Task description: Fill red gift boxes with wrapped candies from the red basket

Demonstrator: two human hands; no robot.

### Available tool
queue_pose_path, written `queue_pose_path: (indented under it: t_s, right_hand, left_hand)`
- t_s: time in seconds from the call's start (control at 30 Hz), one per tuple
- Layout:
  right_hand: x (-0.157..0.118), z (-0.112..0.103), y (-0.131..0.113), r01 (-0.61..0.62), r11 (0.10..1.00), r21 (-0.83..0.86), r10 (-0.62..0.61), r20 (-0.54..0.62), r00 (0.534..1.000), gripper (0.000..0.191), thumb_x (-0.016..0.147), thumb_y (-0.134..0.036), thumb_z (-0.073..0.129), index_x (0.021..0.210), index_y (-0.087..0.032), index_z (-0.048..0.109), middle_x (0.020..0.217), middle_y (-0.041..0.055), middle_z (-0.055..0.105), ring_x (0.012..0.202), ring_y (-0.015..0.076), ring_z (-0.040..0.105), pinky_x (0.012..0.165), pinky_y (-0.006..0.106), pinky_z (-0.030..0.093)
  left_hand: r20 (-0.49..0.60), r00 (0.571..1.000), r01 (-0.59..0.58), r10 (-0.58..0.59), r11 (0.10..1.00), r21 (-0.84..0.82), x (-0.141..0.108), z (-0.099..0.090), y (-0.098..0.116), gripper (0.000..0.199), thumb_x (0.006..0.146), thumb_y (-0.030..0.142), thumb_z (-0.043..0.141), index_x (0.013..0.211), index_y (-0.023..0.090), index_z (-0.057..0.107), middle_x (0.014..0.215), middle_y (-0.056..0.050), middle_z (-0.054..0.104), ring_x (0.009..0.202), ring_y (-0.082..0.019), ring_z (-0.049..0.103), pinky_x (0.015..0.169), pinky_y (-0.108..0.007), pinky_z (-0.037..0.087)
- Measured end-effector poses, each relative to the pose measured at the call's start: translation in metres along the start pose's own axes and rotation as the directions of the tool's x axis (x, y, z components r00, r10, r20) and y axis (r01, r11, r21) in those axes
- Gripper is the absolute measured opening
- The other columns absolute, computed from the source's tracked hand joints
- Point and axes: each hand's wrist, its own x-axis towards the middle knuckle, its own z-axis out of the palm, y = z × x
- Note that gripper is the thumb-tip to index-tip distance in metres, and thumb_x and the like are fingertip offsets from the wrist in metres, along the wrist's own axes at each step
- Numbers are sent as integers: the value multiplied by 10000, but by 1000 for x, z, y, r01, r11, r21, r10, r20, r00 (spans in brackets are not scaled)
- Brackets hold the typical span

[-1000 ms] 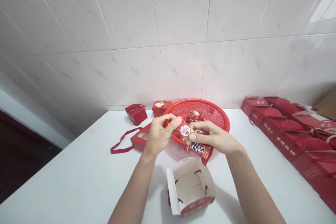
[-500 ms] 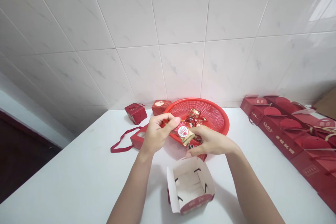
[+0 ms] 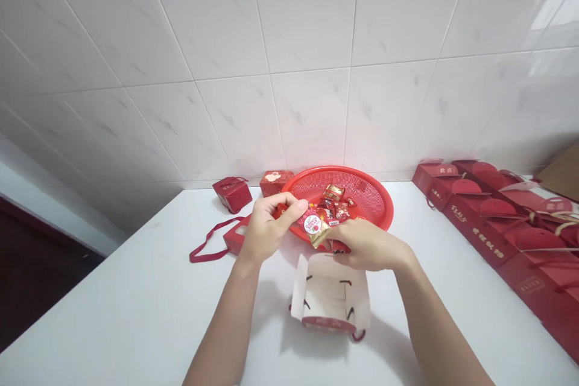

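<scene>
My left hand (image 3: 266, 226) pinches a candy packet (image 3: 313, 224) in a red and gold wrapper with a round white label, held over the near rim of the red plastic basket (image 3: 384, 199). My right hand (image 3: 368, 244) is closed around a red-wrapped candy (image 3: 339, 246), mostly hidden by its fingers. Its thumb is at the back edge of an open gift box (image 3: 332, 298), which is white inside and dark red outside, with its flaps up. More wrapped candies (image 3: 335, 202) lie in the basket.
Closed dark red boxes (image 3: 474, 226) stand in rows along the right. A small red box (image 3: 232, 194) and a patterned box (image 3: 274, 182) sit near the tiled wall. Left of the basket, a flat red box (image 3: 234, 238) lies with its ribbon (image 3: 208, 244) on the white table (image 3: 149, 295).
The open box has shifted away from me and turned, its near side now higher in view. My right hand has curled down at its back edge. The left hand stays nearly still.
</scene>
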Motion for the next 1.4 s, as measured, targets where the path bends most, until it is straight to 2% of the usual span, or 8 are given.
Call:
queue_pose_path:
  t_s: [0.17, 0.3, 0.43, 0.6, 0.87, 1.1, 1.23, 1.4]
  right_hand:
    - [-3, -4, 12, -140, 989, -48, 132, -147, 980, 133, 829, -90, 550, 872, -213, 577, 707, -19, 573, 607, 130, 456, 552, 271, 229]
    - [0, -6, 14, -177, 983, -40, 167, -182, 969, 114, 818, -127, 601, 823, -210, 522, 698, -26, 540, 604, 129, 432, 546, 274, 224]
    - [-4, -11, 17, -97, 993, 72, 109, -194, 975, 131, 807, -142, 624, 814, -210, 512, 688, -42, 508, 597, 121, 424, 547, 261, 251]
    - [-19, -22, 23, 63, 951, 304, 16, -251, 968, 99, 866, -209, 621, 958, -208, 585, 726, -33, 534, 615, 118, 438, 555, 244, 336]
    - [-41, -31, 21, 114, 894, 434, 48, -345, 937, 185, 893, -348, 657, 1023, -223, 612, 889, 1, 598, 658, 119, 496, 568, 250, 440]
    - [-47, -33, 17, 122, 910, 396, 56, -410, 910, 152, 905, -341, 642, 1002, -227, 614, 830, -9, 596, 635, 118, 477, 556, 240, 417]
    - [-47, -33, 16, 136, 912, 386, 41, -416, 908, 161, 904, -339, 639, 1014, -223, 618, 842, 0, 609, 628, 117, 473, 563, 241, 424]
    - [-46, -33, 16, 139, 914, 381, 43, -432, 901, 154, 903, -330, 642, 1013, -224, 619, 857, 4, 622, 617, 111, 465, 565, 240, 420]
  left_hand:
    - [39, 999, 13, -15, 999, 53, 1, 2, 0, 326, 855, 356, 681, 606, 168, 585, 556, 46, 475, 514, -81, 364, 485, -220, 312]
    - [68, 998, -11, 5, 996, 87, 2, 3, 0, 336, 877, 363, 658, 613, 169, 585, 567, 41, 492, 534, -87, 394, 513, -217, 341]
    - [84, 996, -14, 4, 994, 111, 2, 4, 1, 325, 880, 358, 654, 620, 172, 597, 559, 41, 504, 529, -91, 408, 530, -219, 364]
    - [93, 996, -13, 1, 992, 125, 2, 5, 2, 331, 874, 359, 660, 609, 172, 593, 577, 27, 539, 549, -101, 444, 542, -221, 382]
    - [139, 990, -18, -3, 988, 151, 1, 5, 0, 346, 872, 391, 663, 611, 170, 609, 581, 23, 572, 547, -104, 471, 537, -225, 382]
    - [369, 916, 79, -161, 971, 227, -2, 7, -2, 281, 870, 435, 693, 743, 185, 700, 747, -17, 683, 705, -150, 591, 663, -251, 454]
    - [363, 920, 122, -147, 988, 90, -2, 10, -4, 451, 954, 570, 515, 893, 174, 723, 684, -10, 597, 624, -137, 506, 622, -262, 426]
    - [365, 904, 290, -222, 946, -144, -2, 14, 0, 525, 985, 581, 402, 1173, 179, 682, 681, 2, 573, 565, -129, 450, 686, -294, 441]
